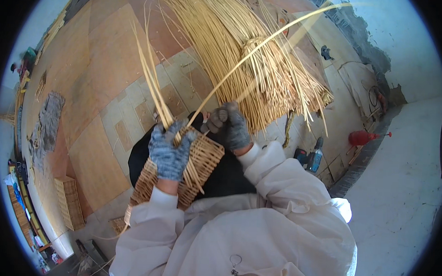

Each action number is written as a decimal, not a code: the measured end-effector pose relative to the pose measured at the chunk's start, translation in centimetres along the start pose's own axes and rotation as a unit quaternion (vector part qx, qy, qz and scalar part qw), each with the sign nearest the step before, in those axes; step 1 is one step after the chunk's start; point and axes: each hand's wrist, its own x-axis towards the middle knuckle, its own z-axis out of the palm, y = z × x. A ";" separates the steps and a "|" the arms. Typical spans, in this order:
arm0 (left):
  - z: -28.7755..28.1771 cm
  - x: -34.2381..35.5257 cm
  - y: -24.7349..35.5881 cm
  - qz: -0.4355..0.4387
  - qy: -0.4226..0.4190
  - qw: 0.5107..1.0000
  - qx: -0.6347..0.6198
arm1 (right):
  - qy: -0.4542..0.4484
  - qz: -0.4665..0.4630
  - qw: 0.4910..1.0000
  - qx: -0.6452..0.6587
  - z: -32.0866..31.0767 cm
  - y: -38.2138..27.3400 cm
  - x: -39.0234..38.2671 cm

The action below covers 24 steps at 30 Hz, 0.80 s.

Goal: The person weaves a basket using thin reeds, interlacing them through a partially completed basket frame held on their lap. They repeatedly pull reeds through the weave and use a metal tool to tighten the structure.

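Observation:
A woven wicker panel (205,157), possibly the side of a basket, lies tilted across my lap. My left hand (171,151), in a blue-grey knit glove, is closed at its upper edge around several pale wicker rods (154,87) that stick up and away from me. One long wicker rod (268,40) curves from beside that hand toward the far right. Just right of the panel, my right hand (228,126), in a grey glove, is closed on another rod. This rod shows as a pale blurred streak beyond the fist. Part of the panel is hidden under my left arm.
A big tied bundle of wicker rods (248,51) lies on the floor ahead. A drill (315,156) and a red tool (362,138) are at the right near the wall. A woven box (69,201) stands at the left, with a grey cloth (48,124) beyond it.

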 end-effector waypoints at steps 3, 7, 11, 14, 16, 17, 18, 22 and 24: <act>0.3 0.4 -0.3 -0.021 -0.014 1.000 -0.007 | 0.092 -0.123 0.968 -0.200 1.0 0.2 -4.0; 0.4 0.0 -2.3 -0.068 0.024 0.985 -0.155 | 0.117 0.161 0.905 -0.376 4.1 -8.4 -6.3; 0.2 -0.7 0.2 0.000 0.140 0.947 -0.289 | -0.013 0.017 0.829 -0.559 10.5 -5.5 -8.9; -2.1 -2.9 4.4 -0.007 0.085 0.931 -0.354 | -0.051 0.117 0.864 -0.486 10.4 -3.6 -8.3; -2.1 -4.1 4.1 -0.026 0.057 0.930 -0.363 | -0.026 0.231 0.882 -0.411 10.3 -4.0 -8.8; -1.9 -4.6 4.7 -0.039 0.049 0.931 -0.361 | -0.022 0.213 0.888 -0.408 10.0 -4.4 -9.5; -1.8 -4.8 5.2 -0.052 0.041 0.931 -0.359 | -0.016 0.196 0.893 -0.404 9.7 -4.6 -10.2; -2.1 -5.2 6.9 -0.104 0.037 0.900 -0.422 | -0.066 -0.158 0.793 -0.585 6.9 -6.6 -11.5; -2.1 -3.5 4.1 0.066 0.115 0.965 -0.227 | 0.005 -0.134 0.807 -0.576 6.1 -10.0 -11.5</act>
